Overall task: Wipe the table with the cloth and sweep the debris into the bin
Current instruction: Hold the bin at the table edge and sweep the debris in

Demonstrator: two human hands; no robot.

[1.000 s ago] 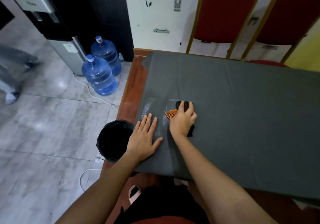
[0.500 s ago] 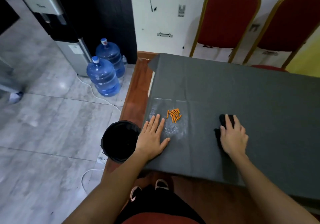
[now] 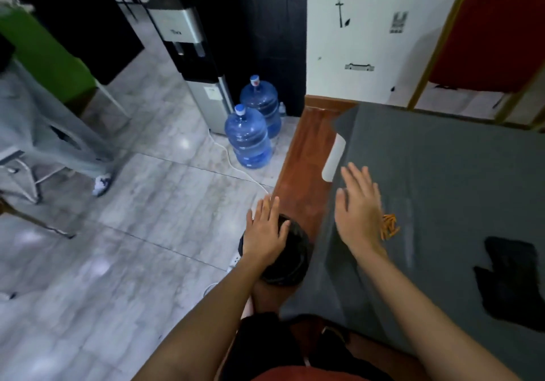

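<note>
- Now the left hand (image 3: 267, 230) is stretched flat, fingers straight and slightly spread, holding nothing. It sits over the near-left rim of the bin (image 3: 290, 265); whether it touches the rim I cannot tell.
- The bin is round and lined in black. It stands on the floor against the left side of the table (image 3: 303, 156).
- The right hand (image 3: 358, 215) is likewise released, with fingers extended and pointing away from the person, and grasps nothing. It is over the grey table cover (image 3: 457, 174) near its left edge. The blur hides whether the palm presses on the fabric.
- The orange debris (image 3: 390, 227), a small heap of short sticks, lies on the cover just beside the right hand, at its right edge.
- The black cloth (image 3: 510, 277) lies crumpled on the cover to the right, well apart from both hands.
- A strip of red-brown wood shows along the table's left side, where the cover stops.
- Two blue water bottles (image 3: 249, 138) stand on the tiled floor beside a water dispenser (image 3: 194, 56), with a white cable (image 3: 236, 162) trailing past them.
- A red chair (image 3: 495, 32) with a gold frame stands behind the table.
- Another person's grey trouser leg (image 3: 59, 138) and white shoe (image 3: 101, 184) are at the far left.
</note>
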